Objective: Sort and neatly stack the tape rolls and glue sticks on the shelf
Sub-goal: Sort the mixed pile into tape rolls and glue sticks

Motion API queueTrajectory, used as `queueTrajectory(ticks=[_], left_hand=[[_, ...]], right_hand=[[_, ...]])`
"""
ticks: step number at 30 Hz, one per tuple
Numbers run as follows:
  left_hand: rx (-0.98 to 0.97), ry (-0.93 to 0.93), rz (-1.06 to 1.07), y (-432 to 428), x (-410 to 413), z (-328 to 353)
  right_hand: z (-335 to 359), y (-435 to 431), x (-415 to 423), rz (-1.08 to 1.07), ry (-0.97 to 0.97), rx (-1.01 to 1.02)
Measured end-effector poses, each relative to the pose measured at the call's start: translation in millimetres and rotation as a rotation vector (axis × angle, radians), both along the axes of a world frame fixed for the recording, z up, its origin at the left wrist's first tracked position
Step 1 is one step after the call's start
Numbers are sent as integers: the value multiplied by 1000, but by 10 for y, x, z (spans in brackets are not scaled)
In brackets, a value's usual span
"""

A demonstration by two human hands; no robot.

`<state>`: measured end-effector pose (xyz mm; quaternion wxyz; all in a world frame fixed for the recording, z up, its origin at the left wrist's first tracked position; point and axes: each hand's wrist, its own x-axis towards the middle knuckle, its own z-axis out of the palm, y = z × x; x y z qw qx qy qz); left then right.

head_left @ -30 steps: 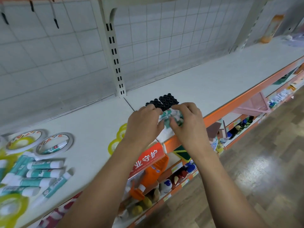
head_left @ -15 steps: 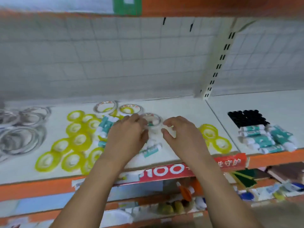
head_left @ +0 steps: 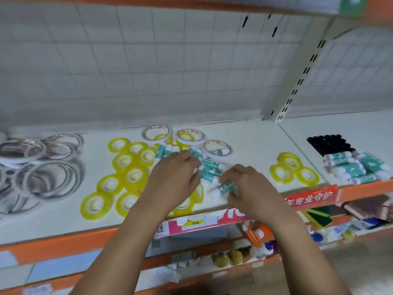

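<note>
Along the middle of the white shelf [head_left: 244,143], a loose heap of glue sticks [head_left: 209,170], teal and white, was seen lying crosswise over one another. The left hand [head_left: 172,182] was laid on the heap from 7 o'clock, its fingers [head_left: 192,161] bent down onto the sticks; whether any stick was gripped could not be told. At 4 o'clock of the heap, a single glue stick [head_left: 226,187] was pinched between the thumb and curled fingers of the right hand [head_left: 253,188].

At 9 o'clock of the left hand, yellow tape rolls [head_left: 127,173] were spread flat and overlapping, some partly hidden under the wrist. Three more yellow rolls [head_left: 294,171] were clustered at 3 o'clock of the right hand. At 12 o'clock of the heap, three wide white-rimmed tape rolls [head_left: 190,135] were laid flat, a glue stick showing inside the rightmost. Far out at 9 o'clock, blurred large grey tape rolls [head_left: 40,165] were piled. Far out at 3 o'clock, stacked glue sticks [head_left: 348,167] were ranged in rows, touching a block of black items [head_left: 329,143] at their 12 o'clock.
</note>
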<state>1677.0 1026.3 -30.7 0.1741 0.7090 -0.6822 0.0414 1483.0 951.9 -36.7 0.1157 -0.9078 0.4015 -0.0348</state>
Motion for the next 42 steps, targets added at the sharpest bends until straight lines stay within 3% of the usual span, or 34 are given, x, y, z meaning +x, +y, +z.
queueTrajectory(ticks=[8, 19, 31, 42], left_hand=[[196, 11, -70, -280, -138, 109], [357, 54, -51, -492, -222, 37], [80, 23, -93, -607, -451, 174], [63, 56, -90, -1413, -1855, 166]], right_hand=[[8, -73, 6, 4, -61, 104], [45, -168, -143, -80, -200, 37], [82, -155, -377, -260, -393, -138], [129, -975, -1784, -351, -450, -236]])
